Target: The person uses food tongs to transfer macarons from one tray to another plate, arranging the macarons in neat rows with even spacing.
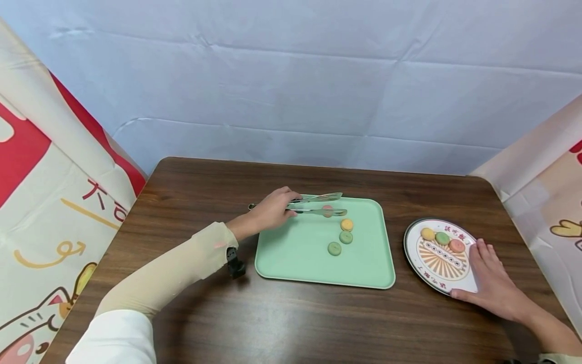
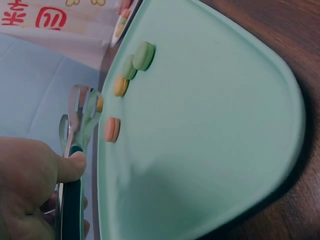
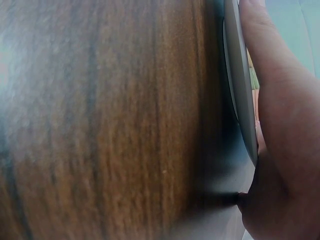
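Note:
My left hand grips metal tongs with dark handle grips, over the back left of a pale green tray. The tong arms stand apart; in the head view one overlaps a pink macaron. A yellow macaron and two green macarons lie on the tray nearby. In the left wrist view the tong tips are beside the pink macaron, nothing pinched between them. My right hand rests with spread fingers and thumb at the right rim of a round printed plate.
Yellow, green and pink macarons sit in a row on the plate. The tray and plate stand apart on a dark wooden table. A pale cloth hangs behind it, with printed cloths at both sides.

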`<action>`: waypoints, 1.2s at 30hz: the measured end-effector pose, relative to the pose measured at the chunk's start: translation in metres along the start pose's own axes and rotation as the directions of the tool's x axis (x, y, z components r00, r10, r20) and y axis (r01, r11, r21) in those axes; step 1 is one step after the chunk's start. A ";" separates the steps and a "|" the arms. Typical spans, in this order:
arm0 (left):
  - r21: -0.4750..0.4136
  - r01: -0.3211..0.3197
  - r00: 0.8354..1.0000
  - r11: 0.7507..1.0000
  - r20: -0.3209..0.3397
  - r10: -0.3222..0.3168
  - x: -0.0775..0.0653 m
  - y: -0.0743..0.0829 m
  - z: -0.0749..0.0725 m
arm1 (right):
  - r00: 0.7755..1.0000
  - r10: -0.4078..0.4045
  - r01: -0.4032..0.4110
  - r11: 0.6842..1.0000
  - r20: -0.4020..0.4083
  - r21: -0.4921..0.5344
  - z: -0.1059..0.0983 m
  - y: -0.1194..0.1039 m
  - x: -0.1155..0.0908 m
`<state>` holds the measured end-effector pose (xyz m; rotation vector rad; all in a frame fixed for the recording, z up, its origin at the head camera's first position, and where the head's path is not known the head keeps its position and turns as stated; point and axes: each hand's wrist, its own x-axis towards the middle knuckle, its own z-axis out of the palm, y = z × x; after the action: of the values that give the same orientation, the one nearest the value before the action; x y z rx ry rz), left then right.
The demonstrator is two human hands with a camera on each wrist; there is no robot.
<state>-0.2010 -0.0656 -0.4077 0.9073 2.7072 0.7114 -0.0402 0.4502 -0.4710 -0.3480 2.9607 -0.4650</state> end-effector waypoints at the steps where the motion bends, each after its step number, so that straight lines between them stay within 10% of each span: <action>1: -0.002 0.002 1.000 1.000 -0.001 -0.002 -0.001 -0.001 0.000 | 1.000 0.001 -0.001 1.000 0.001 -0.001 0.000 0.000 0.000; 36: 0.047 0.008 1.000 0.999 0.017 -0.009 -0.009 -0.018 0.006 | 1.000 -0.005 0.005 1.000 -0.008 0.006 0.001 0.001 0.000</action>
<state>-0.2012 -0.0818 -0.4214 0.9077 2.7218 0.6381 -0.0401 0.4506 -0.4721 -0.3545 2.9659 -0.4762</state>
